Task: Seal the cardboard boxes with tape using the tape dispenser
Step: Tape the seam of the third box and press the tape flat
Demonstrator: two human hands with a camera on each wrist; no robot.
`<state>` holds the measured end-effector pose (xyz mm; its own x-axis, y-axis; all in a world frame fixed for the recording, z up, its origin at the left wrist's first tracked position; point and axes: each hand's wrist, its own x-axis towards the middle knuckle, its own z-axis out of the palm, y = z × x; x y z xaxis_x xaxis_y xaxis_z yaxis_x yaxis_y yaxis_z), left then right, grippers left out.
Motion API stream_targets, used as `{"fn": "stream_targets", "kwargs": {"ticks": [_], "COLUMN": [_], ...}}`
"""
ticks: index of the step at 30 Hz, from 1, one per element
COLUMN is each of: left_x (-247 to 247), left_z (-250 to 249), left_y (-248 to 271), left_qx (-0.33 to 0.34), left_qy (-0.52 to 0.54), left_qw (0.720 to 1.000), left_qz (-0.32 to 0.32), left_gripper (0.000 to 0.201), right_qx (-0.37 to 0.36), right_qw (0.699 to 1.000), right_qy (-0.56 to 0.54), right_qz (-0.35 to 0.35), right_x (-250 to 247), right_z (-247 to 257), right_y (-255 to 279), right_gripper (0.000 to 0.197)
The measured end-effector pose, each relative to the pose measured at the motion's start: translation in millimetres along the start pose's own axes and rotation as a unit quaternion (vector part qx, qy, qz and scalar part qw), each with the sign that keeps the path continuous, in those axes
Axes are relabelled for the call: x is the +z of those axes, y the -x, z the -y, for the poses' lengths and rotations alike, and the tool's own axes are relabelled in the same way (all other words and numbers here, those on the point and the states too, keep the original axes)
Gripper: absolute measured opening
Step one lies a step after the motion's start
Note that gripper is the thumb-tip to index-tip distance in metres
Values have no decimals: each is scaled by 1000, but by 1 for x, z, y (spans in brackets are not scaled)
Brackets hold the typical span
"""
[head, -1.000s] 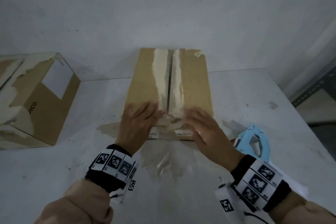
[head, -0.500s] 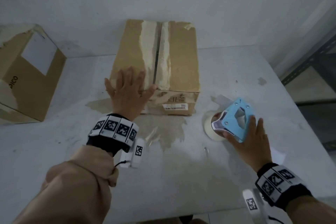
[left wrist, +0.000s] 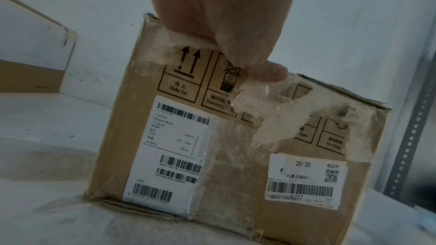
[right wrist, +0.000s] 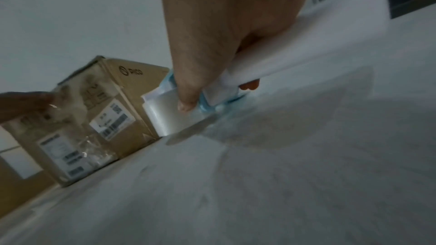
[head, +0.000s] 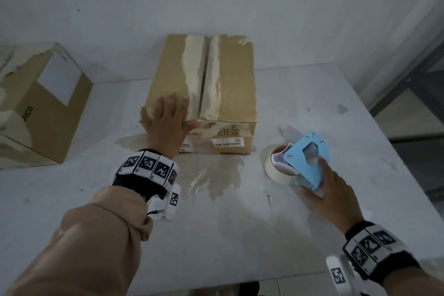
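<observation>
On a stained white table (head: 240,235), a left hand (head: 165,125) lies flat, fingers straight, on a scuffed cardboard box (head: 230,79).
Just right of the box, the right hand (head: 329,190) grips a blue plastic tape dispenser (head: 305,156) resting on the table; the left-wrist view alone shows barcode labels (left wrist: 165,148).

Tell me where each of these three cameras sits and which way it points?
Head: worn high, looking down at the table; both hands and forearms show.
Left wrist: looks along the left hand at the middle box.
Right wrist: looks along the right hand gripping the tape dispenser.
Shared: the middle box appears in all three views.
</observation>
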<state>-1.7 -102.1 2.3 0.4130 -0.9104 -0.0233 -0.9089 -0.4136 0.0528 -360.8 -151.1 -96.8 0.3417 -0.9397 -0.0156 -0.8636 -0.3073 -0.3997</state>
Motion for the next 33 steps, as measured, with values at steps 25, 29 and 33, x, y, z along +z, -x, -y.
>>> {"fn": "stream_targets", "kwargs": {"ticks": [25, 29, 33], "left_x": [-28, -25, -26], "left_z": [52, 56, 66], "left_y": [-26, -24, -23], "left_qx": [-168, -151, -124], "left_qy": [319, 395, 377], "left_qw": [931, 904, 913], "left_qz": [58, 62, 93], "left_gripper": [71, 68, 80], "right_qx": [-47, -88, -165], "right_qw": [863, 869, 857], "right_qy": [-492, -469, -477], "right_qz": [-106, -128, -102], "right_x": [-103, -99, -96], "right_z": [173, 196, 211], "right_y": [-58, -65, -76], "right_gripper": [97, 69, 45]}}
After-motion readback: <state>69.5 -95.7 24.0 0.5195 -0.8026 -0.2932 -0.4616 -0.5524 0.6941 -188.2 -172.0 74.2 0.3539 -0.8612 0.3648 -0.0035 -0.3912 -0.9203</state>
